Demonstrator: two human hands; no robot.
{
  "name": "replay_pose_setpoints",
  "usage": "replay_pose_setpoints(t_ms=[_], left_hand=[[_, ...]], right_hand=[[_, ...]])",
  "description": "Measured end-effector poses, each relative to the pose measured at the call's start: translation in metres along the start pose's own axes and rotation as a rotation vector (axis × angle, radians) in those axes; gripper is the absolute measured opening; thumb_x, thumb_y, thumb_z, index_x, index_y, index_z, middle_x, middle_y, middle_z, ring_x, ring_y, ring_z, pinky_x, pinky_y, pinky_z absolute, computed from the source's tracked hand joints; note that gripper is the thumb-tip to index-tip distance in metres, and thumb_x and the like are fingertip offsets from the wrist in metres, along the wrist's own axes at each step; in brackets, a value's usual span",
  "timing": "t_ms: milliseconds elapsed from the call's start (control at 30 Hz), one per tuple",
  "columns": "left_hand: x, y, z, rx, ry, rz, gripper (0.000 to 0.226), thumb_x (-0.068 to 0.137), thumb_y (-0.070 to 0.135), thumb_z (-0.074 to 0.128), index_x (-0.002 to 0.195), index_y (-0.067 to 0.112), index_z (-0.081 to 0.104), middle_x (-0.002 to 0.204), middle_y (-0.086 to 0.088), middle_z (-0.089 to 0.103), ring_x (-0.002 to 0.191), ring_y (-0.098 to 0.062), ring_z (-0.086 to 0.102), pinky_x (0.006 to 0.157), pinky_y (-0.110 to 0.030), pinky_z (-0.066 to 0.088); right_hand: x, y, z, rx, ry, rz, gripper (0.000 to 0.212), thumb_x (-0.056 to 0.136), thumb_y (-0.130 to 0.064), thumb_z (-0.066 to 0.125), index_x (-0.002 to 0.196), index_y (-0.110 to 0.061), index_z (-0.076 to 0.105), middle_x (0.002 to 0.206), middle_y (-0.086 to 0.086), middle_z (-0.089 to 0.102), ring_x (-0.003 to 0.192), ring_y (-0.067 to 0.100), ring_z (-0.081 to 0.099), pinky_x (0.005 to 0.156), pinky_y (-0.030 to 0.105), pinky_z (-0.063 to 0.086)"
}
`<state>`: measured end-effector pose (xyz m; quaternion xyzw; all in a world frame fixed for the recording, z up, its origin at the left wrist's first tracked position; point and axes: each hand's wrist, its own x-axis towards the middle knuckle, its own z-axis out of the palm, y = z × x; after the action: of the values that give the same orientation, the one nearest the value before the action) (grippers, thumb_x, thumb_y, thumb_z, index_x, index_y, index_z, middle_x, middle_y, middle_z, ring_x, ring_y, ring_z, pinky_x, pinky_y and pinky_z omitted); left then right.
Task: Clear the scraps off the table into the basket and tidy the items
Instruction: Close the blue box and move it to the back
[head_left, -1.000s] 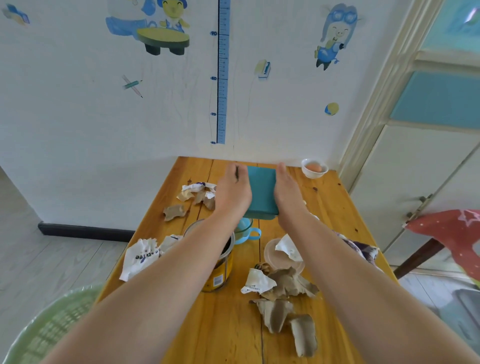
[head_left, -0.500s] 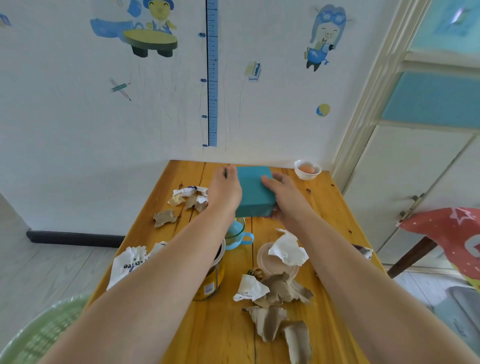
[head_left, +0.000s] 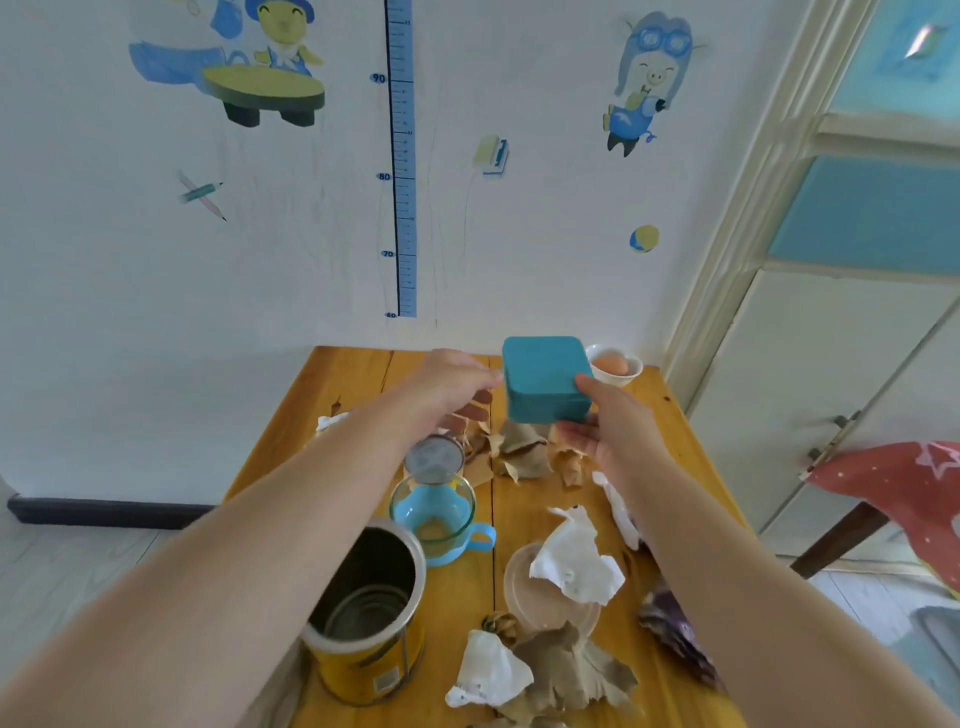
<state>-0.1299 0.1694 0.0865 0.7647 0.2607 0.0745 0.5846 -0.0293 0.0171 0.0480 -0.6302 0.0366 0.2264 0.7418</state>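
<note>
A teal box (head_left: 544, 378) is held above the far end of the wooden table (head_left: 691, 467), with brown paper scraps (head_left: 522, 452) lying beneath it. My right hand (head_left: 605, 426) grips the box from its right and underside. My left hand (head_left: 451, 384) is at the box's left edge, fingers curled; I cannot tell if it still touches. More brown scraps (head_left: 569, 670) and white crumpled paper (head_left: 574, 564) lie at the near end. The basket is out of view.
An open yellow tin can (head_left: 363, 613) stands near left, a glass cup inside a blue cup (head_left: 436, 514) behind it, then a round metal lid (head_left: 434, 460). A pink plate (head_left: 519, 592) sits under white paper. A white bowl with an egg (head_left: 615, 364) is far right.
The teal box has been lifted off the far tabletop and shifted right, uncovering brown scraps beneath. My right hand went under it and my left hand loosened. The view tilted upward.
</note>
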Motion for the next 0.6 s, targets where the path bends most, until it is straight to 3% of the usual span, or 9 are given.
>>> replay_pose_setpoints(t_ms=[167,267,367,533,600], left_hand=[[0.036,-0.013,-0.009,0.283,0.154,0.178,0.017,0.084,0.023,0.061,0.069,0.015,0.063,0.067,0.000,0.066,0.056,-0.007,0.059,0.051,-0.019,0.044],[0.052,-0.031,-0.013,0.430,0.135,0.217,0.022,0.087,0.026,0.057,0.068,0.014,0.062,0.063,0.002,0.064,0.054,-0.004,0.057,0.054,-0.020,0.044],[0.061,-0.045,-0.018,0.457,0.074,0.234,0.015,0.089,0.016,0.054,0.075,0.019,0.061,0.068,0.003,0.064,0.059,-0.006,0.060,0.057,-0.020,0.046],[0.066,-0.062,-0.027,0.512,0.080,0.307,0.018,0.089,0.016,0.054,0.076,0.028,0.059,0.069,0.011,0.064,0.057,0.004,0.057,0.056,-0.016,0.040],[0.064,-0.074,-0.032,0.561,0.176,0.400,0.013,0.088,0.020,0.055,0.080,0.027,0.063,0.079,0.012,0.062,0.071,-0.001,0.056,0.062,-0.019,0.038]], right_hand=[[0.062,-0.001,-0.012,0.002,0.125,0.088,0.030,0.083,-0.022,0.065,0.105,-0.014,0.046,0.097,0.012,0.056,0.079,0.026,0.063,0.054,0.030,0.052],[0.088,0.004,-0.011,-0.037,0.132,0.105,0.034,0.086,-0.021,0.062,0.114,-0.011,0.044,0.096,0.012,0.053,0.076,0.026,0.061,0.053,0.030,0.051],[0.104,0.008,-0.004,-0.091,0.156,0.098,0.042,0.087,-0.023,0.061,0.122,-0.011,0.041,0.085,0.007,0.050,0.072,0.024,0.061,0.056,0.032,0.052],[0.120,0.009,0.008,-0.146,0.196,0.084,0.047,0.080,-0.025,0.068,0.118,-0.015,0.042,0.086,0.006,0.053,0.071,0.024,0.066,0.064,0.033,0.058],[0.125,0.010,0.013,-0.130,0.206,0.092,0.040,0.080,-0.024,0.069,0.108,-0.017,0.042,0.087,0.007,0.053,0.073,0.025,0.067,0.063,0.033,0.058]])
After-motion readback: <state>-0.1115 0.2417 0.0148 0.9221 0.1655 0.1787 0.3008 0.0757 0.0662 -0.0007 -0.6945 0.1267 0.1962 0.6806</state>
